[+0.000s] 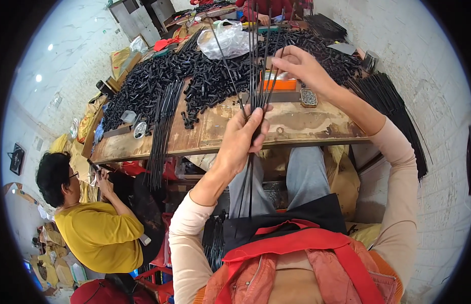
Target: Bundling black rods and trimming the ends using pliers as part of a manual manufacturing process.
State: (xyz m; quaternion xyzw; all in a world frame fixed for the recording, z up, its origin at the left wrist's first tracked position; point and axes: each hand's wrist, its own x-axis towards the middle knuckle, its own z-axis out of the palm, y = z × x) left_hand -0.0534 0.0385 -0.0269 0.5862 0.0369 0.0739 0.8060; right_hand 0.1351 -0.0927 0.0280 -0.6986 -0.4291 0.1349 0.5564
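My left hand (241,130) is closed around a bundle of thin black rods (257,95), held upright over the table's front edge. Their upper ends fan apart, one leaning well to the left, and their lower ends hang down over my lap. My right hand (302,67) is raised at the upper right of the bundle. Its thumb and fingertips pinch together at one of the right-hand rods; the contact is slightly blurred. Behind the bundle sits an orange box (279,82), with a small tray of grey metal bits (308,97) beside it.
Heaps of short black parts (159,83) cover much of the wooden table (220,126). More black rods (165,121) overhang its front edge at left, others (385,101) at right. A plastic bag (224,39) lies farther back. A person in yellow (101,230) sits at left; another works across the table.
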